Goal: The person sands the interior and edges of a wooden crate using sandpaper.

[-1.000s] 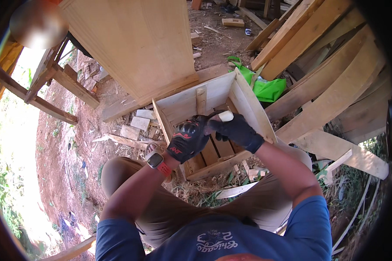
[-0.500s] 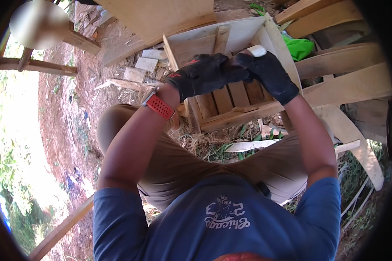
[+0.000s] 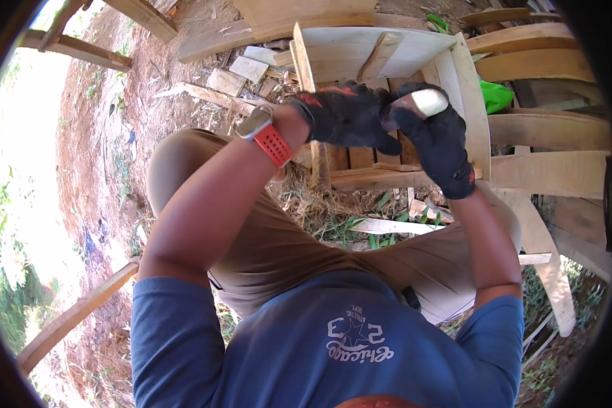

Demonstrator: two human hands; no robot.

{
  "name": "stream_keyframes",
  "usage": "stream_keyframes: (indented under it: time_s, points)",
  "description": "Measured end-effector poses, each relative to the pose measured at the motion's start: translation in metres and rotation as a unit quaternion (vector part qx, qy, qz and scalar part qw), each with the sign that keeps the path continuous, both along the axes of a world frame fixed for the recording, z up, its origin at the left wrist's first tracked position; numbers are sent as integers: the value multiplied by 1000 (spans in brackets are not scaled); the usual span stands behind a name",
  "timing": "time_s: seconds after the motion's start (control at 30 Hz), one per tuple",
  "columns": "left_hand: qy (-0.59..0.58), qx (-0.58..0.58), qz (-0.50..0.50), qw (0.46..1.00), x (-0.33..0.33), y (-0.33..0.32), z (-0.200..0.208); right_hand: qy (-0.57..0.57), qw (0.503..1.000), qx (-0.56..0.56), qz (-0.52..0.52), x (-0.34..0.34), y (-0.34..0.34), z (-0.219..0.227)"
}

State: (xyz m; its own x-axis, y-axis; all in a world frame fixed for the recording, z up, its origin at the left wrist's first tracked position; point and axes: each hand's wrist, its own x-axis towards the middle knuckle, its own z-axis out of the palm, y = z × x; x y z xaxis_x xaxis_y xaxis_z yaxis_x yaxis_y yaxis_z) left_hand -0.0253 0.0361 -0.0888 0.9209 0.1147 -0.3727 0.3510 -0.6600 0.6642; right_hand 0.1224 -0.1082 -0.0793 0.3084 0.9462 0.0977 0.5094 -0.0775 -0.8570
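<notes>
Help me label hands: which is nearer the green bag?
Right. The right hand is left of the green bag, across the box wall; the left hand, farther left.

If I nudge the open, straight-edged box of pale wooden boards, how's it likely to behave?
The box should be stiff, since it looks built from flat wood. It's probably fairly light for its bulk, being hollow and open-topped. It seems unlikely to roll, given its straight edges and angular corners.
</notes>
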Motion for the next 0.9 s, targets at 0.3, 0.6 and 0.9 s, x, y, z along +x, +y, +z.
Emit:
stream_keyframes:
  time_s: [0.3,0.6,0.9]
  points:
    - [146,295,135,934,-46,36,-4,-286,919,94,254,-66,-32,-69]
    - [212,250,160,931,-41,31,-57,-345,882,128,294,-66,-29,-75]
    - [183,217,143,948,-39,37,-46,-326,871,110,352,-73,-37,-66]
